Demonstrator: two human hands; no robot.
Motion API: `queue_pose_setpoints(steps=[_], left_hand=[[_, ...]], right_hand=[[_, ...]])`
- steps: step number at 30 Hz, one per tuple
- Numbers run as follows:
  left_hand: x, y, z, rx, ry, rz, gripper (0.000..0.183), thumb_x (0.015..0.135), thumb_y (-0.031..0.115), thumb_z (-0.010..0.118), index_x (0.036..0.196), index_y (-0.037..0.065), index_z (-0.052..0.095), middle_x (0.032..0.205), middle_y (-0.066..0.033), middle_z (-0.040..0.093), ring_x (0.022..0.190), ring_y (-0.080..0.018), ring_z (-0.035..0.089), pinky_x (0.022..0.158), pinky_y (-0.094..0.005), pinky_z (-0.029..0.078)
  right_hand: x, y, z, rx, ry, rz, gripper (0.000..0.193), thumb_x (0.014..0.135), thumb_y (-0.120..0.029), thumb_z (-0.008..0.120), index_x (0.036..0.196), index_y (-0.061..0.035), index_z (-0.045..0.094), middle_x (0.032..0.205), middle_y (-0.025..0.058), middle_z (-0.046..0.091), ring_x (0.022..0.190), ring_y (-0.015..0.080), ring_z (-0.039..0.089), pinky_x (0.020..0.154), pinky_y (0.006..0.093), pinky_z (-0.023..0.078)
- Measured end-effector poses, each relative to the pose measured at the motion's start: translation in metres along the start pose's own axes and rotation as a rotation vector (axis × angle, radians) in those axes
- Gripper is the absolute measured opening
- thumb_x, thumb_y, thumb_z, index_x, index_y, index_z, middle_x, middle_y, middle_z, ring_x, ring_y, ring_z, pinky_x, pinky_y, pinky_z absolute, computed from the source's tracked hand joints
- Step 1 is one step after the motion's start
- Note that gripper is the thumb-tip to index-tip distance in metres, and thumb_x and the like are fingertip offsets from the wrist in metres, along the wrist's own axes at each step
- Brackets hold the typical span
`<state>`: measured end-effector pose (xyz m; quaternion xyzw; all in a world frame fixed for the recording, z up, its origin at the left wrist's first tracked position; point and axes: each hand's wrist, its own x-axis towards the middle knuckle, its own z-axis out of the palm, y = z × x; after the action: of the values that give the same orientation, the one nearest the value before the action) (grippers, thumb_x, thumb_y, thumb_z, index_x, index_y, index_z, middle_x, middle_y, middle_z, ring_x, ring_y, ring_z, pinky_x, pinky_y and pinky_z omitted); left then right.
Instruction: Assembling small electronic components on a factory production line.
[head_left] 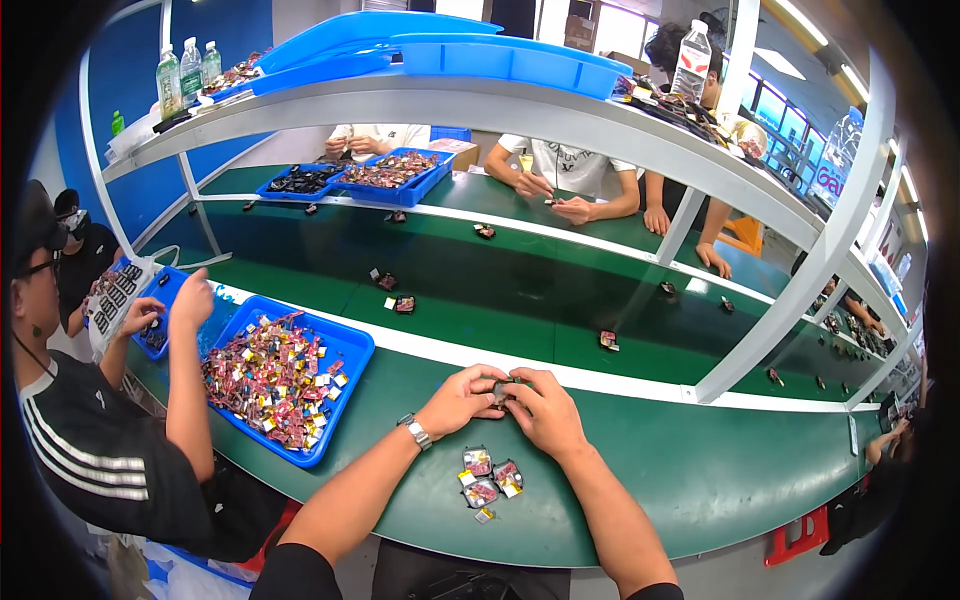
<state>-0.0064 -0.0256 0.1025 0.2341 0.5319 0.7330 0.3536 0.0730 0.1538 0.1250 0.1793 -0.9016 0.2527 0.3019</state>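
My left hand (462, 400) and my right hand (546, 412) meet over the green worktop, fingers bent around a small dark casing (502, 391). Both hands pinch it, and the fingers cover most of it. On the worktop just below them lies a cluster of small dark housings (480, 492) with reddish boards and white and yellow parts inside. A loose small yellow-and-grey piece (485, 516) rests at the near side of that cluster. To the left of my left forearm, a blue tray (357, 350) holds a heap of small red boards (275, 385) with yellow and white parts.
Beyond a white rail, a dark green belt (500, 300) carries scattered small units (404, 304). A white frame post (770, 300) rises at the right, supporting an overhead shelf with blue trays (510, 62) and bottles. A co-worker (110, 440) sits close on my left; others work across the belt.
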Motion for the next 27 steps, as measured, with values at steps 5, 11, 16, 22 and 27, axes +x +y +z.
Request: queue_pose_setpoints(steps=[5, 11, 16, 22, 27], left_hand=[[0.003, -0.001, 0.002, 0.03, -0.023, -0.006, 0.035, 0.095, -0.006, 0.043, 0.129, 0.001, 0.044, 0.122, -0.0139, 0.057, 0.112, -0.02, 0.059, 0.096, -0.0347, 0.054], [-0.001, -0.003, -0.009, 0.057, -0.093, 0.084, 0.042, 0.09, -0.009, 0.051, 0.131, 0.0, 0.044, 0.123, -0.0152, 0.056, 0.11, -0.0202, 0.06, 0.094, -0.0331, 0.054], [0.009, -0.015, -0.009, 0.055, -0.145, 0.126, 0.045, 0.088, -0.005, 0.058, 0.131, 0.001, 0.046, 0.127, -0.0146, 0.055, 0.107, -0.0127, 0.06, 0.089, -0.028, 0.053], [0.005, -0.012, -0.009, 0.057, -0.186, 0.119, 0.043, 0.088, -0.004, 0.056, 0.13, 0.002, 0.047, 0.128, -0.0118, 0.056, 0.101, -0.0101, 0.061, 0.086, -0.0254, 0.052], [0.003, -0.011, -0.009, 0.049, -0.127, 0.075, 0.034, 0.093, 0.0, 0.048, 0.127, 0.005, 0.048, 0.119, -0.0079, 0.059, 0.107, -0.0119, 0.059, 0.086, -0.0283, 0.055]], right_hand=[[-0.002, 0.01, -0.002, 0.095, -0.081, 0.002, 0.022, 0.075, -0.007, 0.073, 0.097, -0.0107, 0.068, 0.116, 0.0049, 0.059, 0.105, 0.0274, 0.057, 0.083, 0.0372, 0.052], [-0.001, 0.007, 0.006, 0.237, -0.107, 0.133, 0.013, 0.078, -0.008, 0.071, 0.091, -0.0085, 0.07, 0.119, 0.0082, 0.06, 0.11, 0.0283, 0.056, 0.091, 0.0379, 0.049], [-0.005, 0.007, 0.005, 0.204, -0.078, 0.157, 0.012, 0.076, -0.008, 0.071, 0.088, -0.0059, 0.07, 0.114, 0.0128, 0.062, 0.109, 0.0313, 0.057, 0.094, 0.0393, 0.046], [-0.004, -0.003, 0.006, 0.253, -0.067, 0.233, 0.011, 0.075, -0.004, 0.071, 0.086, -0.0039, 0.069, 0.112, 0.0131, 0.063, 0.106, 0.0312, 0.058, 0.093, 0.0398, 0.047], [0.0, -0.002, 0.006, 0.299, -0.1, 0.226, 0.011, 0.074, -0.003, 0.07, 0.085, -0.0029, 0.068, 0.112, 0.0136, 0.063, 0.106, 0.0313, 0.058, 0.092, 0.0388, 0.046]])
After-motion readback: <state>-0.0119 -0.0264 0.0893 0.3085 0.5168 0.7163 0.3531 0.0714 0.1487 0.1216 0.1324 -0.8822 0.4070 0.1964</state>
